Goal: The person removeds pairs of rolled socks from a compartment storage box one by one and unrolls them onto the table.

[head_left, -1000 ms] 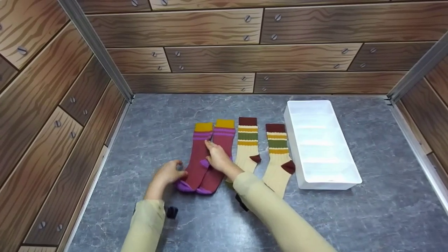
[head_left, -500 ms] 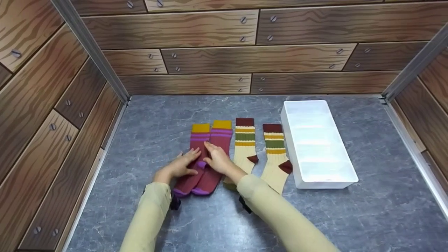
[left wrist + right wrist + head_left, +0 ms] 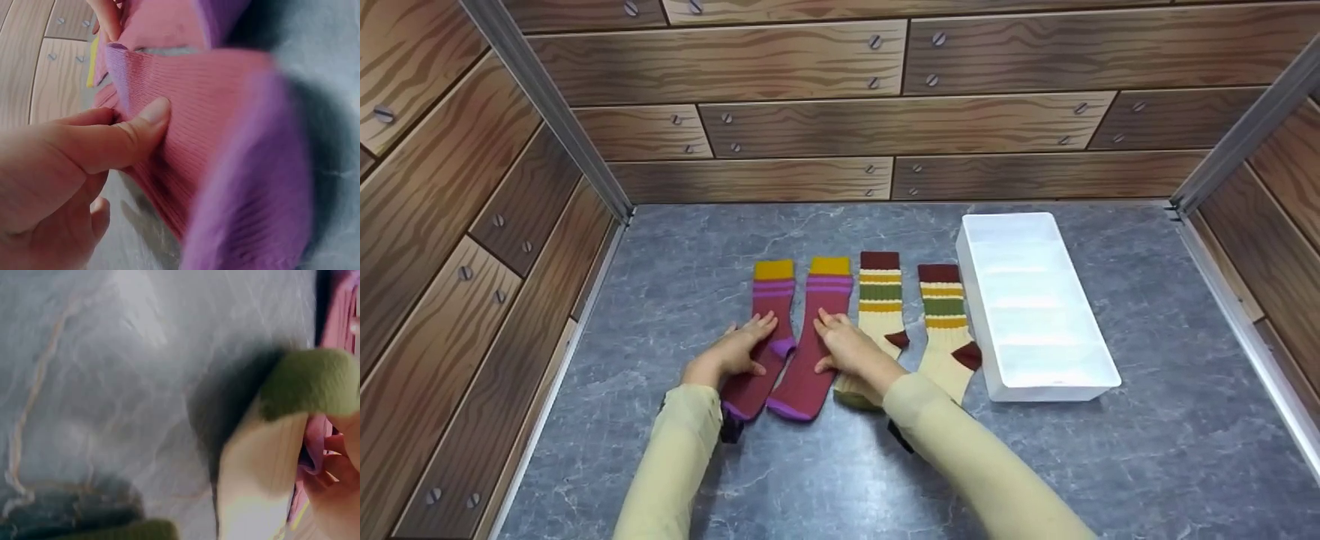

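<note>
Two maroon socks with mustard cuffs and purple heels and toes lie side by side. My left hand (image 3: 731, 352) is over the middle of the left maroon sock (image 3: 746, 394); in the left wrist view its thumb (image 3: 153, 111) and forefinger pinch the knit fabric, which bunches between them. My right hand (image 3: 851, 349) holds the right edge of the right maroon sock (image 3: 799, 382), around the heel. Its curled fingers (image 3: 337, 458) show at the edge of the right wrist view, partly hidden behind a cream striped sock (image 3: 264, 461) with a green toe.
Right of the maroon pair lie two cream striped socks, the nearer one (image 3: 880, 322) partly under my right forearm and the other (image 3: 943, 341) against a white divided box (image 3: 990, 352). Wood-patterned walls (image 3: 795, 127) enclose the grey marbled surface (image 3: 697, 240).
My left hand has come onto the left maroon sock and shifted it left. The two maroon socks, overlapping before, now lie with a narrow gap. My right hand has moved slightly right.
</note>
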Available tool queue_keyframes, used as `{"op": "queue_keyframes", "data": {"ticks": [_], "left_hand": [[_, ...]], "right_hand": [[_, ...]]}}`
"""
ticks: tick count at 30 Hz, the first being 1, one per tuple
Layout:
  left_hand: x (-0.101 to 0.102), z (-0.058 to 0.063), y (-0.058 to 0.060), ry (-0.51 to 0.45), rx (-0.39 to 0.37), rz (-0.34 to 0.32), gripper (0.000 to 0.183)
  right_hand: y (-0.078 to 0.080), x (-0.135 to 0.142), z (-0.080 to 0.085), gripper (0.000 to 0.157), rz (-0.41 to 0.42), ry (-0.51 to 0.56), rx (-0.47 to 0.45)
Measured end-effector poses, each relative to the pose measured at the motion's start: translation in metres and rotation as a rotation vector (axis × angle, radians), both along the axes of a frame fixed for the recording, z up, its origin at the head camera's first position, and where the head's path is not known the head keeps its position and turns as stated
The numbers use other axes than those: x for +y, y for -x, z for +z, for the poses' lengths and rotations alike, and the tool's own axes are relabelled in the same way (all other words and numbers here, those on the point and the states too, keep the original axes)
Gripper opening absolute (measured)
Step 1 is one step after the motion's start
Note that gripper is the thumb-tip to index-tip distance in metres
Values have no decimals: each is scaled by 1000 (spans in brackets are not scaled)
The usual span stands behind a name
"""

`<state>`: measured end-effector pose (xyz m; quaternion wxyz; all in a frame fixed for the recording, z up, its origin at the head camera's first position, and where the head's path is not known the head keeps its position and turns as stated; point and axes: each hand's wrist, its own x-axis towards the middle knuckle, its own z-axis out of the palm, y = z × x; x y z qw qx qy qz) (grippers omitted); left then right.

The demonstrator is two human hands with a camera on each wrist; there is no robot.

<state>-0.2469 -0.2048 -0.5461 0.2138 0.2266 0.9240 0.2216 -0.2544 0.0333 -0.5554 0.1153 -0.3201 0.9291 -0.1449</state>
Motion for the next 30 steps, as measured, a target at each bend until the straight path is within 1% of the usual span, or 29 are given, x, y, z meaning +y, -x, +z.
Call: {"op": "queue_keyframes", "data": {"ticks": [7, 12, 15, 18, 20, 22, 25, 27, 30], "left_hand": [[-3, 1, -5, 13, -3, 4, 86], [-5, 0, -7, -9, -3, -1, 85], [-4, 2, -7, -28, -2, 5, 83], [0, 6, -7, -72, 22, 20, 78], [5, 10, -8, -98, 55, 33, 75], [12, 17, -10, -117, 103, 44, 73], [26, 28, -15, -113, 187, 73, 71], [38, 34, -19, -106, 262, 105, 69], [58, 40, -23, -84, 426, 169, 68]], "right_hand": [[8, 1, 3, 87, 51, -42, -97], [12, -1, 3, 88, 68, -51, -144], [14, 0, 3, 87, 79, -32, -142], [14, 5, 7, 83, 79, 20, -100], [14, 12, 13, 79, 69, 51, -65], [13, 21, 21, 74, 48, 70, -32], [11, 36, 32, 71, -1, 94, 0], [8, 47, 37, 71, -43, 109, 18], [2, 60, 44, 69, -117, 119, 44]]}}
